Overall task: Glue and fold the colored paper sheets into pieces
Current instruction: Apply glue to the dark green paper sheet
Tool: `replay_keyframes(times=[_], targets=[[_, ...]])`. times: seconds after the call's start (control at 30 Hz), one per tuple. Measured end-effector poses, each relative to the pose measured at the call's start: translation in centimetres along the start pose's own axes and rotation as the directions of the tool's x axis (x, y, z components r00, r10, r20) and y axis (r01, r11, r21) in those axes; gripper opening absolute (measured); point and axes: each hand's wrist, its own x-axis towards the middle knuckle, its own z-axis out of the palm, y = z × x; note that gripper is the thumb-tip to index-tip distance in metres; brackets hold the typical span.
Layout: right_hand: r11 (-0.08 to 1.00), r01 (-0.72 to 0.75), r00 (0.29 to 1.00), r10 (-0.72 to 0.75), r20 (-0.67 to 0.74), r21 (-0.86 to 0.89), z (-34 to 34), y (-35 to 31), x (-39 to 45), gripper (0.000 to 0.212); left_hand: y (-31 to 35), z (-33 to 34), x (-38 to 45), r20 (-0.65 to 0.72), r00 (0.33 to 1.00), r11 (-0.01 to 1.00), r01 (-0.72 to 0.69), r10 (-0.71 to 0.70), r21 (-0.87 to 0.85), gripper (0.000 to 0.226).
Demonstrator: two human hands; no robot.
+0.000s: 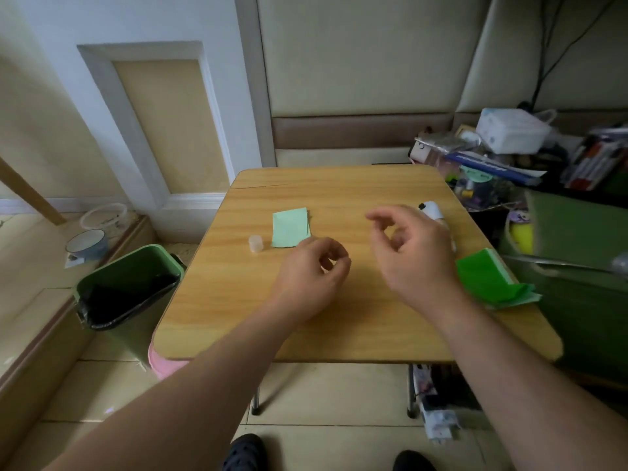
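Both hands (360, 263) hover loosely curled above the table (238, 300)

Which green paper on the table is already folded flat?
The pale mint piece, lying alone beside the small cap; the bright green sheets at the right edge are loose.

Both forearms are bare from wrist to the lower picture edge; no sleeve, watch, ring or band is visible on either. The left hand (314, 270) and the right hand (413, 253) are ungloved. Below the counter (339, 188), two dark shoes show: the left shoe (245, 452) is a black clog with perforated upper; the right shoe (413, 461) is dark, detail indistinct.
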Motion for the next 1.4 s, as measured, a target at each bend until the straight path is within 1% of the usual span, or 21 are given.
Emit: replay_keyframes(times=[0.07, 0.1, 0.13, 0.2, 0.27, 0.33, 0.37, 0.4, 0.47, 0.53, 0.63, 0.73, 0.77, 0.87, 0.93, 1.03, 1.17, 1.23, 1.33, 1.4], targets=[[0.994, -0.106, 0.985, 0.101, -0.141, -0.030, -2.6, 2.1, 0.1, 0.017, 1.3, 1.8, -0.9, 0.078, 0.994, 0.997, -0.073, 0.071, 0.027, 0.004], [0.981, -0.172, 0.972, 0.154, -0.177, -0.090, -3.8, 3.7, 0.1, 0.016, 1.9, 2.7, -1.3, 0.101, 0.990, 0.995, -0.100, 0.096, 0.028, 0.008], [0.952, -0.243, 0.961, 0.208, -0.184, -0.188, -4.9, 5.5, 0.1, 0.017, 2.3, 3.4, -1.7, 0.108, 0.988, 0.994, -0.111, 0.108, 0.022, 0.011], [0.842, -0.367, 0.930, 0.331, -0.157, -0.397, -6.9, 9.2, 0.0, 0.023, 2.9, 4.7, -2.2, 0.086, 0.991, 0.995, -0.098, 0.099, -0.013, 0.016], [0.703, -0.446, 0.874, 0.475, -0.102, -0.554, -8.5, 11.8, -0.1, 0.040, 3.3, 5.3, -2.5, 0.046, 0.998, 0.998, -0.045, 0.048, -0.054, 0.022], [0.599, -0.477, 0.801, 0.597, -0.039, -0.643, -9.1, 13.0, -0.1, 0.056, 3.6, 5.6, -2.6, 0.063, 0.998, 0.997, -0.001, 0.006, -0.076, 0.025], [0.572, -0.481, 0.773, 0.635, -0.013, -0.665, -9.1, 13.0, -0.2, 0.058, 3.8, 5.6, -2.5, 0.102, 0.995, 0.998, 0.008, -0.001, -0.063, 0.025], [0.562, -0.486, 0.757, 0.654, -0.001, -0.670, -8.9, 12.9, -0.3, 0.055, 3.9, 5.7, -2.4, 0.152, 0.988, 0.999, 0.005, 0.000, -0.034, 0.026], [0.575, -0.506, 0.763, 0.646, -0.023, -0.644, -8.5, 12.7, -0.3, 0.039, 4.3, 5.7, -2.1, 0.243, 0.970, 0.997, -0.036, 0.020, 0.061, 0.032], [0.603, -0.525, 0.781, 0.622, -0.057, -0.601, -8.5, 12.4, -0.3, 0.023, 4.5, 5.9, -1.7, 0.289, 0.955, 0.980, -0.112, 0.061, 0.165, 0.039], [0.669, -0.535, 0.799, 0.599, -0.051, -0.516, -8.5, 12.2, 0.0, 0.015, 4.4, 6.4, -1.1, 0.335, 0.938, 0.953, -0.177, 0.088, 0.245, 0.047], [0.729, -0.502, 0.837, 0.546, -0.048, -0.465, -8.5, 12.3, 0.1, 0.006, 4.1, 6.9, -0.6, 0.336, 0.936, 0.945, -0.202, 0.107, 0.259, 0.046], [0.738, -0.494, 0.844, 0.533, -0.051, -0.459, -8.5, 12.5, 0.0, 0.007, 4.1, 6.8, -0.5, 0.328, 0.939, 0.949, -0.191, 0.102, 0.252, 0.044], [0.765, -0.490, 0.852, 0.521, -0.045, -0.417, -8.4, 12.8, -0.3, 0.019, 3.9, 6.0, -0.3, 0.270, 0.959, 0.968, -0.145, 0.087, 0.203, 0.042], [0.802, -0.507, 0.849, 0.528, -0.024, -0.316, -8.4, 12.7, -0.3, 0.023, 3.4, 5.0, -0.1, 0.229, 0.971, 0.977, -0.111, 0.067, 0.183, 0.041], [0.846, -0.497, 0.863, 0.506, -0.007, -0.195, -8.7, 12.4, -0.1, 0.023, 2.2, 2.9, 0.4, 0.162, 0.987, 0.982, -0.037, 0.006, 0.188, 0.039], [0.892, -0.436, 0.899, 0.427, -0.093, -0.118, -8.3, 11.3, 0.5, 0.018, -0.4, -0.2, 0.5, 0.078, 0.995, 0.977, 0.038, -0.056, 0.212, 0.037], [0.919, -0.390, 0.918, 0.382, -0.107, -0.066, -7.6, 9.9, 0.6, 0.018, -1.6, -1.7, 0.4, 0.038, 0.995, 0.971, 0.080, -0.091, 0.224, 0.035], [0.956, -0.293, 0.956, 0.292, -0.025, -0.037, -5.4, 7.2, 0.4, 0.018, -3.0, -3.5, 0.1, 0.003, 0.991, 0.954, 0.128, -0.134, 0.270, 0.034], [0.963, -0.270, 0.962, 0.271, 0.044, -0.023, -3.4, 6.1, 0.2, 0.016, -3.6, -4.3, -0.1, -0.008, 0.988, 0.947, 0.151, -0.155, 0.284, 0.035]])
